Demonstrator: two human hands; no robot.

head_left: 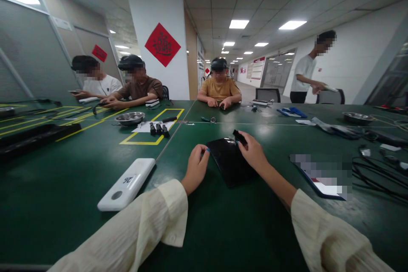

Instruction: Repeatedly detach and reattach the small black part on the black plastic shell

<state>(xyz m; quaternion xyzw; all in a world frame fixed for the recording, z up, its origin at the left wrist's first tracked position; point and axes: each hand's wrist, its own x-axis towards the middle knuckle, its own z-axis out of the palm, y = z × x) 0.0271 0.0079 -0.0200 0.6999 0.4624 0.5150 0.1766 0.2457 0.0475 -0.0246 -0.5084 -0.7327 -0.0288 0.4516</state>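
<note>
On the green table in front of me lies a flat, dark, glossy pouch or sheet (228, 163). My left hand (195, 169) is at its left edge, with thumb and fingers closed together; whether they pinch the edge or something small is hidden. Over the upper right part of the pouch, my right hand (253, 153) is closed round a small black object (239, 137), whose exact kind I cannot make out. Further off to the left, several black clip-like pieces (159, 129) stand on a white paper (143, 127) inside a yellow taped rectangle.
A white power bank (127, 185) marked 26 lies left of my left arm. To the right are a phone-like tablet (321, 178) and black cables (376, 174). Metal bowls (130, 118) stand left and right. Several people sit or stand beyond the table (178, 238).
</note>
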